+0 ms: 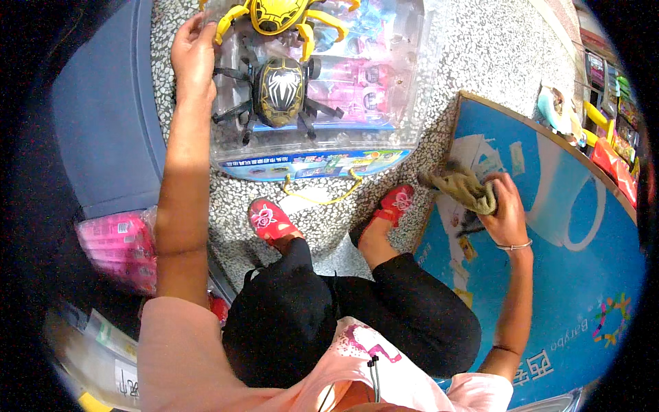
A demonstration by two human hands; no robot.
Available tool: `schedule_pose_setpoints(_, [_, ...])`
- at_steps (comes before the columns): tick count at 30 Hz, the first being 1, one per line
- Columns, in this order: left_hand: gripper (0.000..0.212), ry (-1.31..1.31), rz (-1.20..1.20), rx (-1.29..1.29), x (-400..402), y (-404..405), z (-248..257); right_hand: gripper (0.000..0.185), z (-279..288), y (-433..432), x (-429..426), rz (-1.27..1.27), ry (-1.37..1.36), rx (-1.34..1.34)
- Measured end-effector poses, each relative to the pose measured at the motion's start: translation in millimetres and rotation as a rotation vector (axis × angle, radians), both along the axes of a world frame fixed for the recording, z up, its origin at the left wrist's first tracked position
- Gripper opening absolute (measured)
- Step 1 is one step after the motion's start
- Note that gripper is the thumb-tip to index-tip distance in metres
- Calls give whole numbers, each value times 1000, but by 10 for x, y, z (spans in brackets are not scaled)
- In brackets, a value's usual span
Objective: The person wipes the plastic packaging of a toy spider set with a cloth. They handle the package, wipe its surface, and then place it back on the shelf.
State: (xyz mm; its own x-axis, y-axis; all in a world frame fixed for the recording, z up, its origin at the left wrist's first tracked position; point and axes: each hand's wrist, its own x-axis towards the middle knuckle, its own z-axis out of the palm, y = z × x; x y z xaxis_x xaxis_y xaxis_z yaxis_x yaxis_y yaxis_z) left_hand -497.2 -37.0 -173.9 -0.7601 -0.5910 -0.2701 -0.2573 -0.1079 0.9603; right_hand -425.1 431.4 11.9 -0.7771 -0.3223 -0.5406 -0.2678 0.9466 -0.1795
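Note:
My left hand (194, 59) is at the left edge of a clear plastic toy package (406, 136), its fingertips beside a leg of the yellow toy spider (278, 14). Whether they pinch the leg or the package edge cannot be told. Below the yellow one, a black toy spider (282, 91) with a white spider emblem lies on the package. A yellow cord handle (322, 202) hangs from the package's printed edge. On the right, my right hand (503, 208) grips a crumpled olive cloth (463, 190) above a blue printed board.
The blue board (566, 268) with a wooden edge fills the right. A grey-blue surface (108, 113) and pink wrapped packs (121, 250) are at the left. Speckled floor (494, 56) lies beyond the package. Colourful packaged goods (612, 165) stand at far right; my red shoes (270, 219) are below the package.

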Motion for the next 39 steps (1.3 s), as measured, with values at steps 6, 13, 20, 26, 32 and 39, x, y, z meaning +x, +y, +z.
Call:
schedule_pose_setpoints(6, [34, 162, 6, -474, 152, -153, 221, 33, -305, -197, -6, -886, -192, -627])
schedule_pose_setpoints(13, [15, -90, -820, -59, 637, 956, 1618, 38, -1678, -167, -475, -976, -12, -738])
schedule_pose_setpoints(20, [13, 79, -953, 601, 945, 2352, 2416, 36, -2061, -442, -695, -1185, -137, -911])
schedule_pose_setpoints(26, [17, 66, -982, 197, 689, 2551, 2393, 42, -2085, -330, -693, -1062, -177, -1153])
schedule_pose_setpoints(32, [19, 41, -1176, 433, 486, 2599, 2198, 42, -2152, -284, -760, -971, -175, -1409])
schedule_pose_setpoints(39, [23, -61, -1149, 408, 290, 2760, 2186, 33, -1861, -441, -891, -822, 176, -1031])
